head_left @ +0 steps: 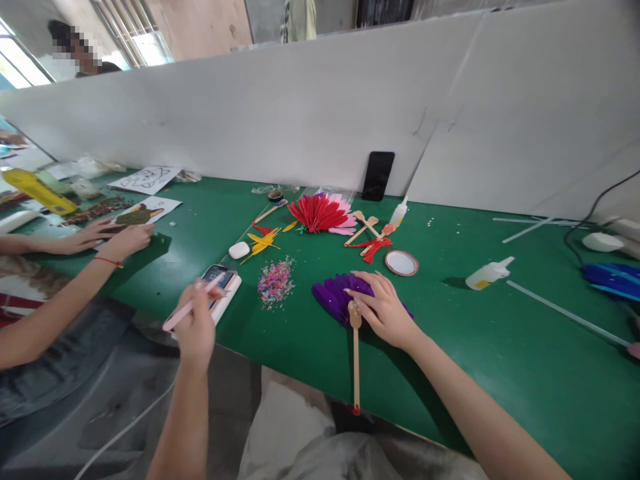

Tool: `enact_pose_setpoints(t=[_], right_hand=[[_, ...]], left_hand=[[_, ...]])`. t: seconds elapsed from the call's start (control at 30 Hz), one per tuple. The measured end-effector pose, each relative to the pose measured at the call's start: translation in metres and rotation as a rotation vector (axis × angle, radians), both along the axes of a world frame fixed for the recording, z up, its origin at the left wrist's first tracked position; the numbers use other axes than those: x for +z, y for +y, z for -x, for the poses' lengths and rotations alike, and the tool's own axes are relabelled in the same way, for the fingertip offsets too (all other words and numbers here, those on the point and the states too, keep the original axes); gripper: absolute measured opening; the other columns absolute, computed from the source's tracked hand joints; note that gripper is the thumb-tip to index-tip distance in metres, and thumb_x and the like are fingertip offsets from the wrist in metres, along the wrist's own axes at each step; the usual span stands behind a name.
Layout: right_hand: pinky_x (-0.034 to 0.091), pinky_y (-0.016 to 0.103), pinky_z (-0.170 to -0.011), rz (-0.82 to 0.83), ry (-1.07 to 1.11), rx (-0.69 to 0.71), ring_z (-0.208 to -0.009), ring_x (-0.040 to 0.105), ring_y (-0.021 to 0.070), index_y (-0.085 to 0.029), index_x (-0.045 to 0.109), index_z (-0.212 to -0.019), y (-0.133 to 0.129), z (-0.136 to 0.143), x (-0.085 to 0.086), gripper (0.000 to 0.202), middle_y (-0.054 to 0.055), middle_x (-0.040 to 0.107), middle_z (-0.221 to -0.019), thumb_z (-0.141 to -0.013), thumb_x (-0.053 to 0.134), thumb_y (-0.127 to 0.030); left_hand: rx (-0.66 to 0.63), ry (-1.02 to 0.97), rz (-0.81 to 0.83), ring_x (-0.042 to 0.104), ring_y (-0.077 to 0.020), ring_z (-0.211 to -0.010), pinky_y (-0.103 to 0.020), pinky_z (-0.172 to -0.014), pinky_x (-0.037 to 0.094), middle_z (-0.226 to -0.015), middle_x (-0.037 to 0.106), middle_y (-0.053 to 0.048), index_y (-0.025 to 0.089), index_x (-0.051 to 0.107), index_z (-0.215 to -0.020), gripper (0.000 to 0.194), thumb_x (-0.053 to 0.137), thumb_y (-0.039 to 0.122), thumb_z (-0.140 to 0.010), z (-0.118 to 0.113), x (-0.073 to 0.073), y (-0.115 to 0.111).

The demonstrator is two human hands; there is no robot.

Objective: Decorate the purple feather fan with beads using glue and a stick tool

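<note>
My left hand [196, 327] is closed around a pink pen-like tool [181, 313], above a phone [219, 279] and a white case at the table's front edge. On the right, my right hand [384, 308] rests with spread fingers on a fan of purple feathers [333, 299]. Just beside its fingertips lies a wooden spoon-shaped stick [356, 353], its red-tipped end at the table edge. Whether the fingers press the stick's head is unclear. A pile of colourful bits [276, 283] lies between my hands.
Behind are red feathers [320, 213], yellow pieces [261, 245], crossed wooden sticks [367, 227], a round white lid [401, 263] and an upright black phone [379, 176]. A glue bottle [487, 275] lies right. A co-worker's hands [120, 240] are at left, a white partition [280, 113] behind.
</note>
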State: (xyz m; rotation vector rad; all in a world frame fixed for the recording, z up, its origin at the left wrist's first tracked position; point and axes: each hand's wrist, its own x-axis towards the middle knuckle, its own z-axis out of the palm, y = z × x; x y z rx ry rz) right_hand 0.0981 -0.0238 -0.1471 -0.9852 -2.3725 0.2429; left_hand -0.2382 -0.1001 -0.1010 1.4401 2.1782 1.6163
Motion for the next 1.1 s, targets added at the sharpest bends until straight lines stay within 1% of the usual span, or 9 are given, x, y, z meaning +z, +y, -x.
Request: enact_pose_setpoints(t=[0.07,0.17,0.3,0.4,0.5,0.67,0.87,1.0,1.1], right_hand=[[0.028,0.054,-0.104,0.008,0.005,-0.005,-0.124,0.039,0.0277,-0.022,0.065,-0.112,0.0,0.0,0.001,0.034,0.01,0.046,-0.133,-0.09,0.039,-0.027],[0.028,0.053,-0.104,0.03,0.016,-0.003,-0.124,0.038,0.0272,-0.022,0.064,-0.113,0.0,-0.001,0.002,0.034,0.01,0.046,-0.133,-0.09,0.039,-0.027],[0.028,0.052,-0.104,0.094,0.053,-0.012,-0.124,0.038,0.026,-0.022,0.064,-0.113,0.0,-0.001,0.003,0.035,0.01,0.045,-0.133,-0.091,0.037,-0.026],[0.029,0.05,-0.103,0.133,0.083,-0.021,-0.123,0.038,0.0253,-0.022,0.064,-0.113,0.001,-0.002,0.003,0.035,0.009,0.044,-0.133,-0.092,0.036,-0.027],[0.029,0.048,-0.103,0.156,0.099,-0.021,-0.123,0.038,0.0254,-0.022,0.064,-0.113,0.001,-0.002,0.004,0.036,0.01,0.045,-0.132,-0.093,0.035,-0.028],[0.03,0.046,-0.103,0.203,0.118,-0.028,-0.123,0.038,0.0252,-0.024,0.064,-0.114,0.002,-0.002,0.004,0.038,0.008,0.044,-0.132,-0.094,0.032,-0.03],[0.03,0.044,-0.104,0.273,0.155,-0.04,-0.123,0.038,0.0254,-0.022,0.064,-0.114,0.003,-0.003,0.002,0.041,0.008,0.044,-0.133,-0.095,0.03,-0.033],[0.022,0.049,-0.108,0.323,0.185,-0.025,-0.127,0.035,0.0256,-0.023,0.063,-0.115,0.004,-0.004,0.0,0.041,0.008,0.043,-0.134,-0.095,0.029,-0.033],[0.016,0.05,-0.11,0.355,0.203,-0.021,-0.128,0.033,0.0249,-0.022,0.062,-0.115,0.004,-0.004,-0.001,0.04,0.008,0.042,-0.135,-0.095,0.03,-0.034]], left_hand=[[-0.194,-0.191,0.05,0.057,-0.0137,-0.065,-0.029,-0.068,0.05,-0.07,0.057,-0.001,0.017,0.053,-0.076,0.037,0.037,0.049,-0.086,-0.027,0.003,0.013],[-0.451,-0.341,0.152,0.054,-0.0107,-0.054,-0.025,-0.057,0.048,-0.068,0.059,0.0,0.018,0.055,-0.074,0.037,0.04,0.049,-0.086,-0.068,0.01,0.039],[-0.715,-0.325,0.243,0.052,-0.0086,-0.05,-0.02,-0.051,0.043,-0.053,0.054,0.001,0.016,0.052,-0.06,0.04,0.045,0.045,-0.085,-0.11,0.015,0.082],[-0.853,-0.27,0.33,0.048,-0.0069,-0.042,-0.019,-0.044,0.037,-0.049,0.053,0.002,0.015,0.05,-0.058,0.04,0.045,0.044,-0.085,-0.131,0.005,0.11],[-0.899,-0.204,0.381,0.045,-0.0064,-0.038,-0.019,-0.043,0.035,-0.044,0.049,0.003,0.015,0.048,-0.054,0.042,0.043,0.042,-0.086,-0.142,-0.012,0.127],[-0.958,-0.186,0.431,0.045,-0.0066,-0.041,-0.019,-0.047,0.036,-0.042,0.045,0.004,0.016,0.045,-0.049,0.042,0.045,0.038,-0.085,-0.136,-0.03,0.129],[-1.044,-0.175,0.51,0.043,-0.007,-0.04,-0.02,-0.047,0.035,-0.042,0.044,0.004,0.016,0.044,-0.05,0.041,0.042,0.036,-0.086,-0.128,-0.031,0.129],[-1.068,-0.066,0.541,0.044,-0.0073,-0.041,-0.02,-0.047,0.034,-0.043,0.046,0.003,0.016,0.044,-0.049,0.041,0.041,0.036,-0.086,-0.131,-0.032,0.129],[-1.065,-0.054,0.537,0.043,-0.0071,-0.041,-0.02,-0.047,0.033,-0.044,0.047,0.002,0.016,0.043,-0.05,0.041,0.041,0.036,-0.086,-0.133,-0.034,0.128]])
